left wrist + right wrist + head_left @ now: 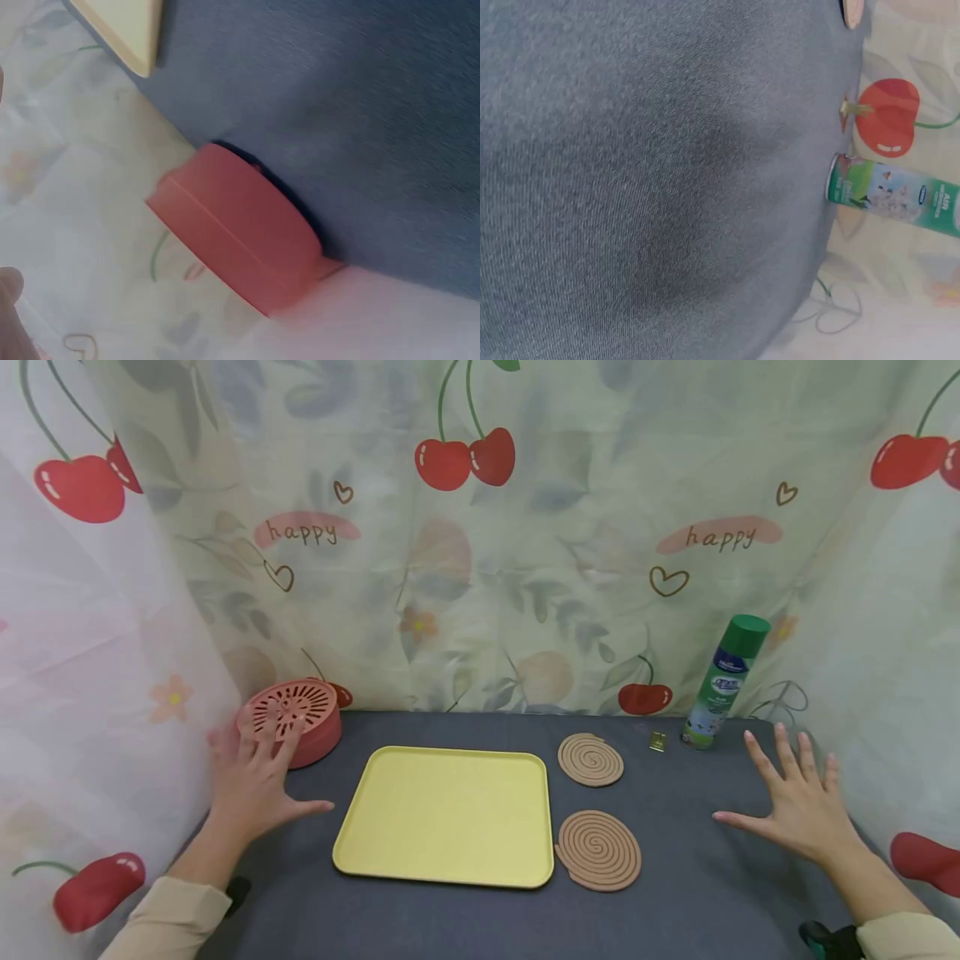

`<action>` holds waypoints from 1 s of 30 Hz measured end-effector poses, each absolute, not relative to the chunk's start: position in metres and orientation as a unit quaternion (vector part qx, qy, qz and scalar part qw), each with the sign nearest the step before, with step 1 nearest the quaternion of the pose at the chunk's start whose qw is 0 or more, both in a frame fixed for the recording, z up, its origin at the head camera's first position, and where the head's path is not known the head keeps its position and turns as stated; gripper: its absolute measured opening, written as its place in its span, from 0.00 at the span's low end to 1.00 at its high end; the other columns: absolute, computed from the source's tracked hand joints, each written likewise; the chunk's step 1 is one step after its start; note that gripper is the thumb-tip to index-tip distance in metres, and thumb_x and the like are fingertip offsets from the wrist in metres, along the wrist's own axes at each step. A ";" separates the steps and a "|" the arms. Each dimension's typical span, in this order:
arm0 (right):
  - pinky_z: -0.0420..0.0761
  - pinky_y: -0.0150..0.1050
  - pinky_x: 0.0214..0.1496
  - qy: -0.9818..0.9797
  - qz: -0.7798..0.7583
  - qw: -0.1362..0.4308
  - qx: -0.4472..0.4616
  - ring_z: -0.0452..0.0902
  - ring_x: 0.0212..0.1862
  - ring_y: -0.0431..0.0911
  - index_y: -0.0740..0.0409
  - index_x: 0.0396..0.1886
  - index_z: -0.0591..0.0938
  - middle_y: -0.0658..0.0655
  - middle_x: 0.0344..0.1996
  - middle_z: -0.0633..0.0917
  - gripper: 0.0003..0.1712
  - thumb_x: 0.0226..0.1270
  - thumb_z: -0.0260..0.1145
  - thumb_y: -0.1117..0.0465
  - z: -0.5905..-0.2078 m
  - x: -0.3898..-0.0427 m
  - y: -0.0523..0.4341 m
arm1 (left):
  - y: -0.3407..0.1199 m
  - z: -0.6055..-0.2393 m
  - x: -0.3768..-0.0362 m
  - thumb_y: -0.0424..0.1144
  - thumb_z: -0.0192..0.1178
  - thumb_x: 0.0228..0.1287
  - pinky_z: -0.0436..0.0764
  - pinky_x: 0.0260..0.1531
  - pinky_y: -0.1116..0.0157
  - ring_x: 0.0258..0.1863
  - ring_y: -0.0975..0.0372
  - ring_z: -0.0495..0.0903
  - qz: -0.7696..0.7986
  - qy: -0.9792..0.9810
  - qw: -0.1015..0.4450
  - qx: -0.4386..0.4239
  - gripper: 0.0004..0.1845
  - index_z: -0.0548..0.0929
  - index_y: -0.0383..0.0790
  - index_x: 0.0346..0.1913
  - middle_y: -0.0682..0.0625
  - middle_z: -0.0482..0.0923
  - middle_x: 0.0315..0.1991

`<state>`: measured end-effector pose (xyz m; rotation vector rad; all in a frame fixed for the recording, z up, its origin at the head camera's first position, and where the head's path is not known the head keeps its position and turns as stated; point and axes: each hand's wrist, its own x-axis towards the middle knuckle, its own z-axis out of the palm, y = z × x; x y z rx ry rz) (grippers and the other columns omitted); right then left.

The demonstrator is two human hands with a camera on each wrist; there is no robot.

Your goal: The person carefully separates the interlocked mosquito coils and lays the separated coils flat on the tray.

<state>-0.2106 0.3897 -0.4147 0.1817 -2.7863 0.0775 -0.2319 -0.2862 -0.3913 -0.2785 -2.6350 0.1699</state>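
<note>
At the back left corner of the table we see the red round holder (294,724), a shallow drum with straight sides and a slotted, spoked lid, sitting tilted against the cloth backdrop. Our left hand (251,781) hovers over its near edge with fingers spread and straight, the fingertips overlapping the lid; we cannot tell if they touch it. From the left wrist view the holder's plain red side wall (240,236) shows, lid closed.
</note>
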 end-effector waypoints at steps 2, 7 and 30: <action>0.17 0.66 0.63 -0.982 0.034 0.173 0.065 0.16 0.71 0.63 0.41 0.73 0.31 0.60 0.72 0.26 0.71 0.41 0.65 0.26 -0.415 -0.210 0.389 | -0.280 -0.390 -0.234 0.78 0.63 0.24 0.39 0.61 0.32 0.73 0.43 0.31 0.058 -0.963 0.242 -0.108 0.67 0.56 0.44 0.71 0.44 0.29 0.75; 0.20 0.66 0.65 -0.981 0.048 0.172 0.071 0.17 0.71 0.62 0.42 0.74 0.31 0.61 0.72 0.27 0.70 0.42 0.66 0.28 -0.416 -0.210 0.385 | -0.266 -0.390 -0.241 0.75 0.66 0.25 0.36 0.62 0.33 0.73 0.47 0.27 0.035 -0.958 0.251 -0.137 0.69 0.51 0.45 0.73 0.42 0.30 0.75; 0.30 0.69 0.66 -0.973 0.190 0.112 0.068 0.25 0.71 0.68 0.49 0.74 0.31 0.70 0.72 0.34 0.71 0.46 0.69 0.34 -0.422 -0.210 0.348 | -0.144 -0.386 -0.244 0.69 0.67 0.36 0.55 0.67 0.43 0.69 0.44 0.56 -0.049 -0.953 0.186 -0.233 0.60 0.58 0.40 0.71 0.36 0.53 0.71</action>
